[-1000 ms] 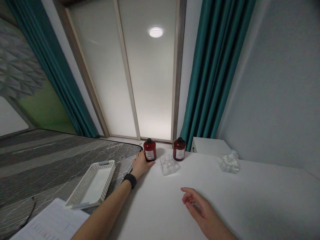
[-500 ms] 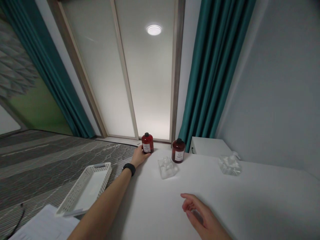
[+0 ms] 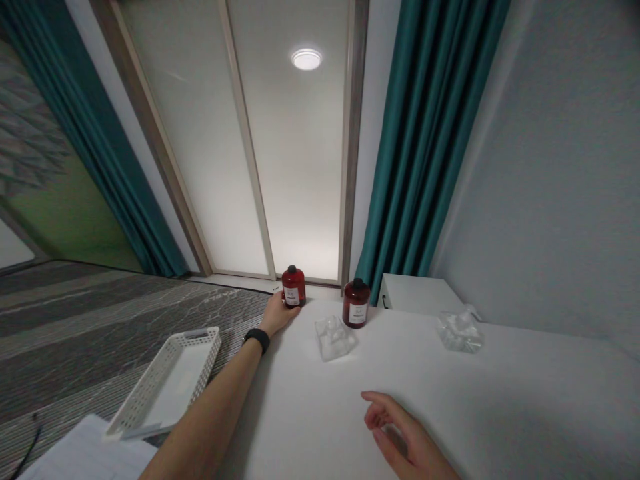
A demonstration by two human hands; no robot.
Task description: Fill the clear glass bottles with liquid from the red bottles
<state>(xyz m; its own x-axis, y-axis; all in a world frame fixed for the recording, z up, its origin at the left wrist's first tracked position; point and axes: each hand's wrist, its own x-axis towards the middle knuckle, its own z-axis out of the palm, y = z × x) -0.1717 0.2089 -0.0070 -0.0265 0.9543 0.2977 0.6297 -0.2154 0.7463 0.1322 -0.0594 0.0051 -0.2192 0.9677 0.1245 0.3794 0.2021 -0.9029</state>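
Observation:
My left hand [image 3: 279, 313], with a dark watch on its wrist, reaches to the table's far left corner. Its fingers curl around the lower part of a red bottle [image 3: 293, 287] with a black cap and a white label, which stands upright. A second, darker red-brown bottle [image 3: 357, 304] stands upright to the right. Crumpled clear plastic packaging [image 3: 335, 338] lies on the white table [image 3: 300, 413] between and in front of the bottles. Near the front, my right hand [image 3: 400, 430] holds nothing, its fingers loosely bent and apart from the thumb.
Another clump of clear plastic [image 3: 460, 332] lies at the table's right back. Left of the table are a white perforated basket [image 3: 167, 380] and papers [image 3: 90, 453]. Behind stand a white cabinet [image 3: 417, 291], a teal curtain [image 3: 420, 147] and frosted sliding doors [image 3: 305, 167].
Very little differs. My left hand stays on the red bottle, and my right hand is almost where it was. The whole view has shifted slightly.

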